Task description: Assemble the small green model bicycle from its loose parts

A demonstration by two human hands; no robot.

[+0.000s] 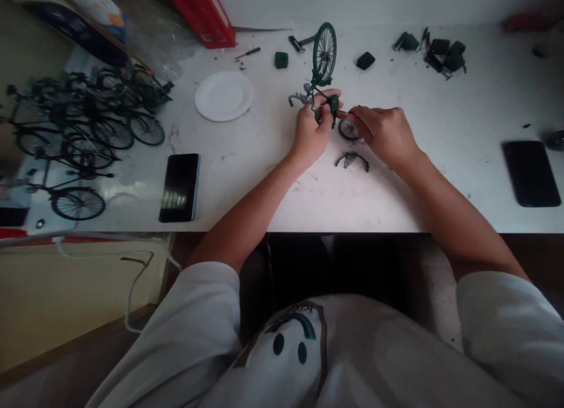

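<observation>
My left hand [314, 129] is closed around a partly built green model bicycle [325, 56]. Its spoked wheel points away from me and its grey handlebar sticks out to the left. My right hand [383, 132] is closed in a pinch just right of the bicycle's frame. A thin piece shows between its fingertips and the frame, too small to name. Below the fingers of my right hand a loose spoked wheel [348, 129] is partly hidden. A curved dark part [352, 160], like a mudguard, lies on the white table [291, 202] nearer to me.
Several model bicycles [79, 202] crowd the left side. A white plate [224, 96], a phone [179, 188] and a small screwdriver [247, 54] lie left of my hands. Small dark parts [445, 53] are heaped at the back right, and a black flat object [531, 173] rests far right.
</observation>
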